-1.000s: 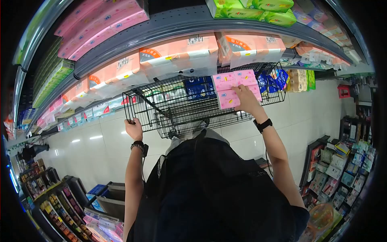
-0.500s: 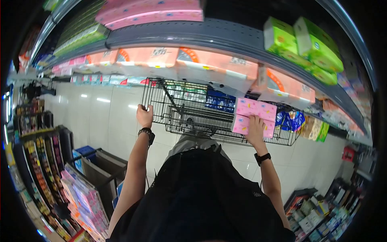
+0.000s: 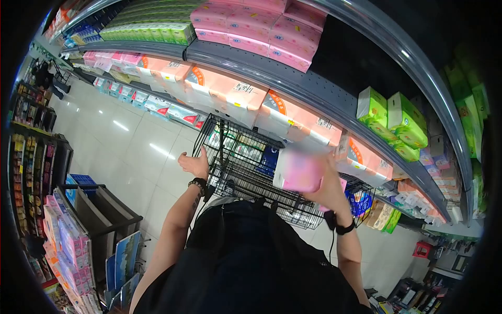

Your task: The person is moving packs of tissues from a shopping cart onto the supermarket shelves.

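A pink tissue pack [image 3: 298,170], smeared by motion, is raised above a black wire cart [image 3: 243,178]. Gripping its right side is my right hand [image 3: 328,184], which wears a black band at the wrist. Part of another pink item shows behind that hand. My left hand [image 3: 195,163] is beside the cart's left end with its fingers spread and nothing in them. Blue packs [image 3: 267,161] show through the wires.
Ahead, a grey shelf [image 3: 272,70] holds pink packs [image 3: 253,23] and green packs [image 3: 405,118]. Orange-and-white packs [image 3: 230,94] line the level below. A display rack [image 3: 91,225] stands at the left. A person's legs [image 3: 58,90] show far left.
My right hand has lifted a pink pack from the cart area. My left hand has let go of the cart's edge and opened. The view has turned and more pink packs show on the shelf.
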### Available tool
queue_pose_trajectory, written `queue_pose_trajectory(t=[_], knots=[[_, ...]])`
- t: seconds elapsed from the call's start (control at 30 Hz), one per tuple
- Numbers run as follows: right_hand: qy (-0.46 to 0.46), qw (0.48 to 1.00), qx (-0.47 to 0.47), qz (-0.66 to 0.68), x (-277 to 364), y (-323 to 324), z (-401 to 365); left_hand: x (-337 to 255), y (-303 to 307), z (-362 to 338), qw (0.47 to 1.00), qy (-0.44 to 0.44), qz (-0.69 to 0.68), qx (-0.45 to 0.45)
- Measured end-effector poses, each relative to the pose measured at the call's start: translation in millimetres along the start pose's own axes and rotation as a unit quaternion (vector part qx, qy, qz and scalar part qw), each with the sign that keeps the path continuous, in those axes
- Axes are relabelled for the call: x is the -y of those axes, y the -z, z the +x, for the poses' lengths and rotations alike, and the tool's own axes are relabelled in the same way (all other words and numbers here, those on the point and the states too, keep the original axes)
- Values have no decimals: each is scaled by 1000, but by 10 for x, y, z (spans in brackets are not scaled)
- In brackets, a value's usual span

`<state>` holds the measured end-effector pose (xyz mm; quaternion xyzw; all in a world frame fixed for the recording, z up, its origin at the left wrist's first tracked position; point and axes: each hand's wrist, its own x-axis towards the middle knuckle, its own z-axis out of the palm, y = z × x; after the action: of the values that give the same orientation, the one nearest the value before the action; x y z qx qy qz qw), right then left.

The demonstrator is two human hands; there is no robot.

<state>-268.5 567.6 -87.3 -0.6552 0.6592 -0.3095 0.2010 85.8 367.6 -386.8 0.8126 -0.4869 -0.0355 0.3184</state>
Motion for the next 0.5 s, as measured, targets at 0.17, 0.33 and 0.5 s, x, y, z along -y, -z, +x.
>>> queue_pose_trajectory(t=[0.17,0.33,0.5], knots=[[160,970,-177,-52,498,723,1074,62,-93,-35,999,-9,-23,-30],[148,970,-193,-15,459,1241,2254,111,-127,-10,998,-30,-45,-37],[92,986,-131,-47,3,1402,3144,70,-97,-34,998,-27,-53,-25]])
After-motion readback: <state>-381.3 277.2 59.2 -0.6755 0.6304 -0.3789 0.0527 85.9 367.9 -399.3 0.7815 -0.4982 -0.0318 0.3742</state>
